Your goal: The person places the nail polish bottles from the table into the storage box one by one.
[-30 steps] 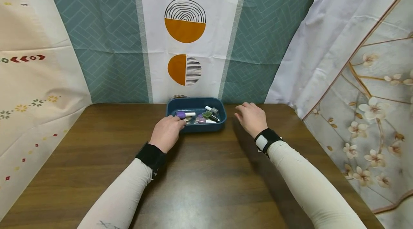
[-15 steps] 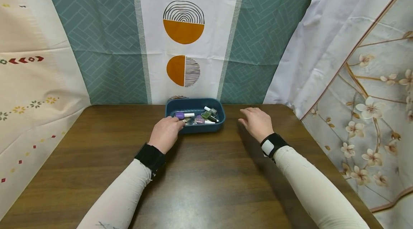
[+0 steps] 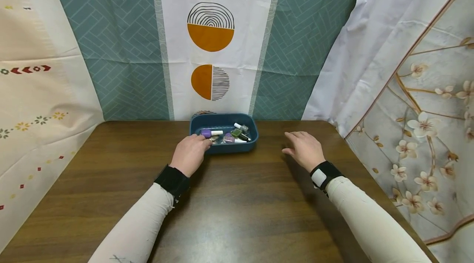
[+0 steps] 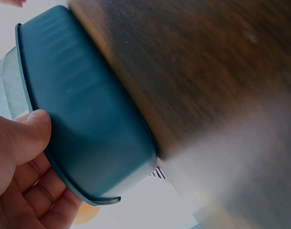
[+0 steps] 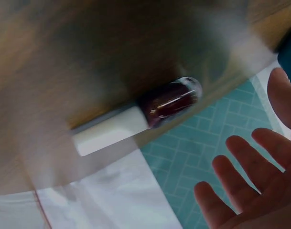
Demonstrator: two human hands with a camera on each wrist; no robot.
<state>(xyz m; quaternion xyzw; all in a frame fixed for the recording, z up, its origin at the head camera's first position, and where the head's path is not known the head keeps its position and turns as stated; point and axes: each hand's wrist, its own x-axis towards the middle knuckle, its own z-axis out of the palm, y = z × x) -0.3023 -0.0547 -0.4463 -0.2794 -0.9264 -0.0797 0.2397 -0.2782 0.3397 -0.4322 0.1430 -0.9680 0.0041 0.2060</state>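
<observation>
A dark blue plastic bin (image 3: 231, 148) stands at the table's far edge. My left hand (image 3: 190, 154) grips its near left rim, with the thumb (image 4: 37, 129) on the outer wall and the fingers over the rim. Inside lie several nail polish bottles: a purple one with a white cap (image 3: 206, 133), a mauve one (image 3: 230, 140), a green one (image 3: 235, 132) and a clear one (image 3: 245, 128). My right hand (image 3: 306, 150) hovers right of the bin, fingers spread, holding nothing. Near it, in the right wrist view, a dark red nail polish bottle (image 5: 171, 101) with a white cap lies on the table; my right hand or arm hides it in the head view.
The brown wooden table (image 3: 229, 213) ends just behind the bin. A green and white patterned curtain (image 3: 214, 57) hangs directly behind it, with a beige cloth (image 3: 44, 90) on the left and a floral cloth (image 3: 426, 160) on the right.
My right hand has moved to the right and slightly nearer, away from the bin. The left hand and the bin have stayed in place.
</observation>
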